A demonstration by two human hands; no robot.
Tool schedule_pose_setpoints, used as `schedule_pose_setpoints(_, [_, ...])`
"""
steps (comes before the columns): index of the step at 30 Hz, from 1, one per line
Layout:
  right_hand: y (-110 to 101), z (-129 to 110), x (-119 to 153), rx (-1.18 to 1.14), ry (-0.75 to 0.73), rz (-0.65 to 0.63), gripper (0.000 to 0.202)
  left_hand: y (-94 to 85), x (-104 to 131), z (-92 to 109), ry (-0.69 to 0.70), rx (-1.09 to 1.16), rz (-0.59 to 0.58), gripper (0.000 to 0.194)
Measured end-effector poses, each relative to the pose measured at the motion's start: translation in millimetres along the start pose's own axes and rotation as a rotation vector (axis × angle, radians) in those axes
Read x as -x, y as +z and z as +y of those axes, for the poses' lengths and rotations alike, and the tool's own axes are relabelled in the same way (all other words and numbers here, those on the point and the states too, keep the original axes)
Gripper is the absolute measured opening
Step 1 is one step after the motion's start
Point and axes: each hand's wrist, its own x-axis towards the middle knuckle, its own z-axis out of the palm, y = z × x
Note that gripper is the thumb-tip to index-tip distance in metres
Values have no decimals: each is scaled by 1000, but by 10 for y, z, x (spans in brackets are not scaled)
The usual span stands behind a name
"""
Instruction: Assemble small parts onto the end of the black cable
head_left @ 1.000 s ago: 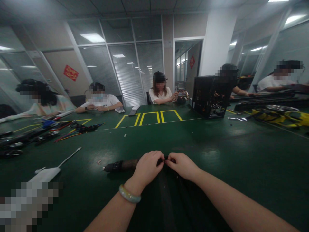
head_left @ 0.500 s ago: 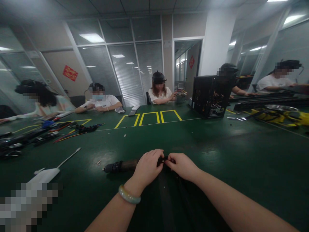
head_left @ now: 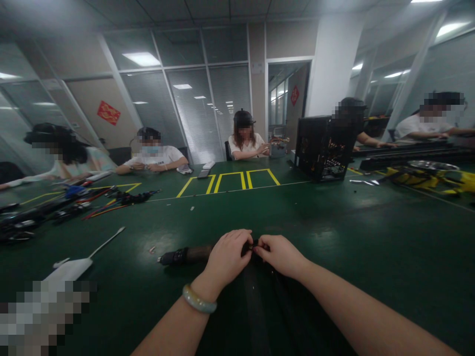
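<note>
My left hand (head_left: 230,252), with a jade-coloured bangle (head_left: 199,299) on its wrist, is closed at the far end of a long black strip (head_left: 256,301) on the green table (head_left: 166,296). Facing it, my right hand (head_left: 284,254) pinches at the same spot. Between the fingertips is something small and dark, too small to make out. A dark electric screwdriver (head_left: 185,255) lies just left of my left hand, its tip pointing left and its rear end hidden behind the hand.
A white power strip (head_left: 72,269) lies at the left. Cables (head_left: 129,197) and black parts are at the far left. A black computer case (head_left: 321,148) stands at the back right, near yellow straps (head_left: 426,180). Several people sit around the table.
Both my hands keep nearly the same place and grip. Across the table, a person's hands have shifted slightly around a box with wires.
</note>
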Motion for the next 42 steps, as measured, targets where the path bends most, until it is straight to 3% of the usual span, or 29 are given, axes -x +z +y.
schedule_pose_setpoints(42, [-7, 20, 8, -30, 15, -18, 24, -2, -15, -6, -66, -24, -53, 8])
